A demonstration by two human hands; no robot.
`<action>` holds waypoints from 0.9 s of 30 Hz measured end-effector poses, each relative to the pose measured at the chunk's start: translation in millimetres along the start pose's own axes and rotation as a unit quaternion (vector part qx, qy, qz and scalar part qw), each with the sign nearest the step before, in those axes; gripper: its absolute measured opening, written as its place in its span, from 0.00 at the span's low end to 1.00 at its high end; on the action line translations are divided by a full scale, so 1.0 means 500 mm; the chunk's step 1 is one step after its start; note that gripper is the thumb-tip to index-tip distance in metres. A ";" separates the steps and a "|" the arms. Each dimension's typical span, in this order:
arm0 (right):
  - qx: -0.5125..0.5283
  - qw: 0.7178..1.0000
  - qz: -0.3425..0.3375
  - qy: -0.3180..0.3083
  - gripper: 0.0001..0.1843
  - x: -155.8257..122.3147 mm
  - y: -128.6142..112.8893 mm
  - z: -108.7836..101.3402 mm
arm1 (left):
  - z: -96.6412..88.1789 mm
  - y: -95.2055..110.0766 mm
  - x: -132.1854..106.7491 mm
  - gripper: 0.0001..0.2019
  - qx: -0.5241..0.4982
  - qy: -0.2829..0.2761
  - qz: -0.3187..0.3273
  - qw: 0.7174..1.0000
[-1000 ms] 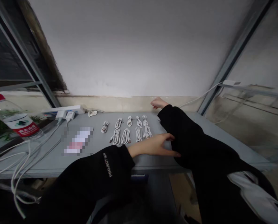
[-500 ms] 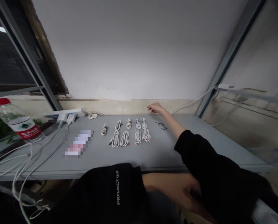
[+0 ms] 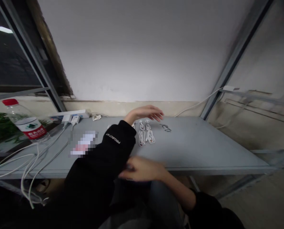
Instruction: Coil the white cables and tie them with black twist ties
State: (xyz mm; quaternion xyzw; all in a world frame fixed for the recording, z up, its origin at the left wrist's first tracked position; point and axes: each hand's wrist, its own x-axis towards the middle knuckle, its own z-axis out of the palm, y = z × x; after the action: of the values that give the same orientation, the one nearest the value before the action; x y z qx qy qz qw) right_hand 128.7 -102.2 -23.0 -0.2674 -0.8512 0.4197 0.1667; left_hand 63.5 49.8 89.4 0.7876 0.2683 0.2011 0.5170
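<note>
My left hand (image 3: 148, 112) reaches out over the back of the desk, its fingers stretched and nothing in them. Below it, my right hand (image 3: 144, 168) is at the desk's front edge beside the black left sleeve (image 3: 104, 156). Its fingers are curled and blurred against the sleeve's underside, so I cannot tell whether they grip the cloth. Several white coiled cables lie on the desk, among them a front coil (image 3: 141, 138) and a back coil (image 3: 147, 125). My left arm covers others. Thin black ties (image 3: 166, 128) lie right of the coils.
At the left stand a red-capped water bottle (image 3: 32, 124) and a power strip (image 3: 82, 114) with plugged-in chargers. Loose white cords (image 3: 34, 159) hang over the front edge. A pixelated flat object (image 3: 84, 143) lies on the grey desk (image 3: 204, 146). Metal posts (image 3: 218, 92) rise at both sides.
My right arm has drawn back from over the desk to its front edge. My left arm has stretched forward over the coils, hiding several of them.
</note>
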 end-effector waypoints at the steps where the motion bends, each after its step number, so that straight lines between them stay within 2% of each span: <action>1: 0.026 0.996 -0.048 -0.069 0.15 0.000 -0.020 0.025 | -0.038 -0.020 0.005 0.13 -0.008 0.056 -0.020 0.998; 2: 0.047 0.989 -0.087 -0.106 0.19 0.004 -0.038 0.047 | -0.072 -0.041 0.007 0.12 -0.019 0.114 -0.041 0.992; 3: 0.060 0.986 -0.109 -0.114 0.24 0.011 -0.054 0.068 | -0.102 -0.063 0.005 0.12 -0.032 0.167 -0.061 0.983; 4: 0.064 0.986 -0.115 -0.104 0.23 0.018 -0.066 0.086 | -0.129 -0.084 -0.001 0.12 -0.046 0.222 -0.078 0.971; 5: 0.062 0.989 -0.100 -0.086 0.16 0.026 -0.074 0.102 | -0.152 -0.104 -0.011 0.12 -0.056 0.263 -0.091 0.959; 7: 0.044 0.987 -0.084 -0.130 0.04 0.039 -0.083 0.126 | -0.191 -0.136 -0.039 0.11 -0.066 0.314 -0.135 0.937; 8: 0.035 0.981 -0.086 -0.171 0.03 0.044 -0.086 0.134 | -0.205 -0.147 -0.055 0.10 -0.060 0.334 -0.153 0.928; 10: 0.011 0.961 -0.097 -0.260 0.10 0.048 -0.089 0.140 | -0.224 -0.160 -0.087 0.09 -0.027 0.363 -0.195 0.911; 12: -0.012 0.941 -0.109 -0.320 0.16 0.050 -0.093 0.136 | -0.227 -0.165 -0.113 0.09 0.010 0.361 -0.237 0.902; 14: -0.020 0.928 -0.124 -0.350 0.18 0.052 -0.097 0.127 | -0.216 -0.165 -0.131 0.08 0.049 0.323 -0.286 0.901; 16: -0.023 0.922 -0.137 -0.363 0.20 0.055 -0.101 0.120 | -0.194 -0.160 -0.142 0.09 0.137 0.207 -0.390 0.887; 18: -0.039 0.920 -0.139 -0.365 0.21 0.060 -0.102 0.118 | -0.165 -0.151 -0.146 0.11 0.196 0.133 -0.453 0.859; 19: -0.049 0.920 -0.136 -0.364 0.21 0.062 -0.101 0.118 | -0.149 -0.145 -0.147 0.11 0.226 0.125 -0.467 0.845; 23: -0.062 0.920 -0.133 -0.363 0.18 0.067 -0.083 0.114 | -0.096 -0.129 -0.151 0.14 0.310 0.165 -0.491 0.797; 24: -0.060 0.918 -0.135 -0.367 0.16 0.067 -0.076 0.110 | -0.086 -0.129 -0.152 0.13 0.309 0.153 -0.500 0.795; 27: -0.059 0.912 -0.169 -0.368 0.08 0.067 -0.049 0.087 | -0.071 -0.146 -0.158 0.12 0.291 0.122 -0.484 0.816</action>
State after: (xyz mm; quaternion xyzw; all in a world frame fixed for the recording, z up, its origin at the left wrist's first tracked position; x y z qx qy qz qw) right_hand 72.3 -121.8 -26.9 0.0447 -0.9081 0.4028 -0.1055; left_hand -34.5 48.5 32.6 0.6389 0.7217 -0.0684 0.2576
